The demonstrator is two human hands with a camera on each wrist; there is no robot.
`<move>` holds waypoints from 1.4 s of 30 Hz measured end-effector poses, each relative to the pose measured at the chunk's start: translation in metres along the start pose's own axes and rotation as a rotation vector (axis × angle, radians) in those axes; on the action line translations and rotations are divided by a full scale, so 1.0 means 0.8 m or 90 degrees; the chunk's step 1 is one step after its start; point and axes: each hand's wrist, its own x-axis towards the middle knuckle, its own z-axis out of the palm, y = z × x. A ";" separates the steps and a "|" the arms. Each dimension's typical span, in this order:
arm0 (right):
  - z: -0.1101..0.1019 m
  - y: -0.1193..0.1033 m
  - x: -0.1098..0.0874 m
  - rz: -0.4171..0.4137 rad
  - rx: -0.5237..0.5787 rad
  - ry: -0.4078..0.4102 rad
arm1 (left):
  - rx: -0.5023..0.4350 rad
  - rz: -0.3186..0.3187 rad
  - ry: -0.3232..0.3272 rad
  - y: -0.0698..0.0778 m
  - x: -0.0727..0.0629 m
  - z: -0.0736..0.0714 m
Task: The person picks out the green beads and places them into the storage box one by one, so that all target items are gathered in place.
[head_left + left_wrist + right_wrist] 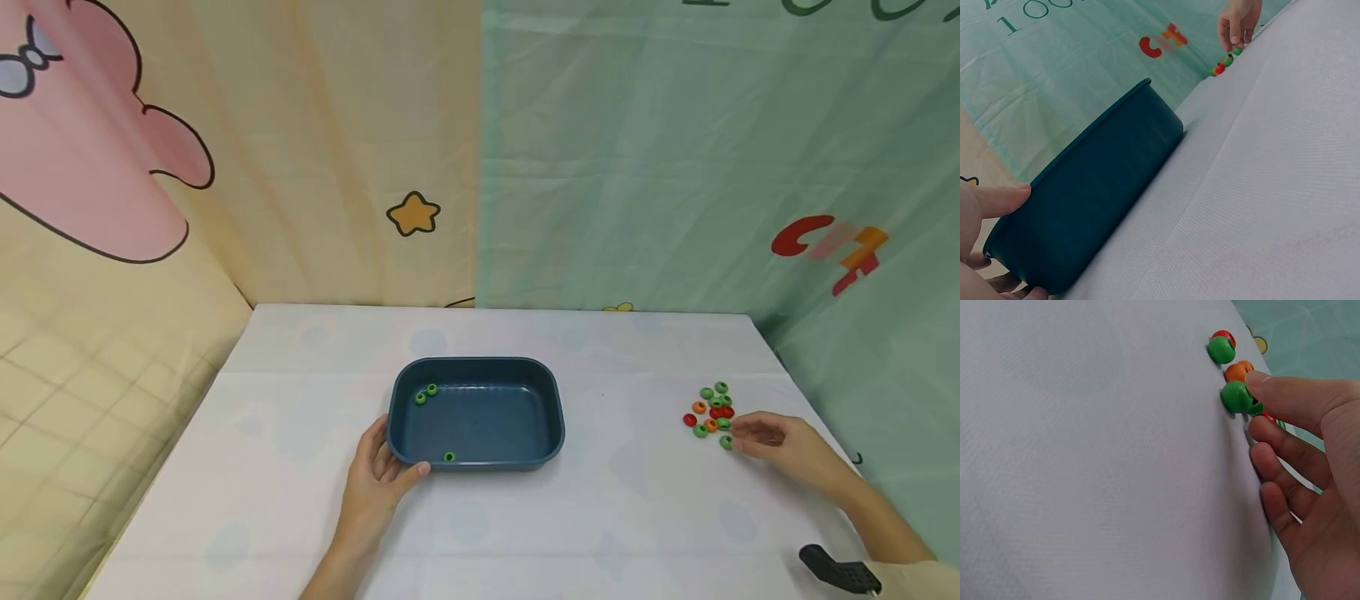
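A dark blue rectangular tray sits near the middle of the white table. My left hand grips its near left corner, thumb at the front rim and fingers along the left end. Inside the tray lie three green beads. At the right, my right hand is at the edge of a loose cluster of green, red and orange beads. In the right wrist view its thumb and index finger are apart, right beside a green bead.
A white cloth with faint grey spots covers the table. Printed curtains hang behind and along both sides. A black strap-like piece shows at the right forearm, by a light sleeve.
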 end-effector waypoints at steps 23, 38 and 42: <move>0.004 0.001 0.002 0.023 -0.102 -0.002 | -0.007 -0.002 -0.008 0.002 0.001 0.000; 0.003 -0.040 0.031 -0.056 -0.051 -0.030 | 0.006 -0.006 -0.004 0.002 0.002 -0.002; 0.007 -0.053 0.040 -0.072 -0.035 -0.028 | 0.011 -0.006 -0.005 0.003 0.001 -0.003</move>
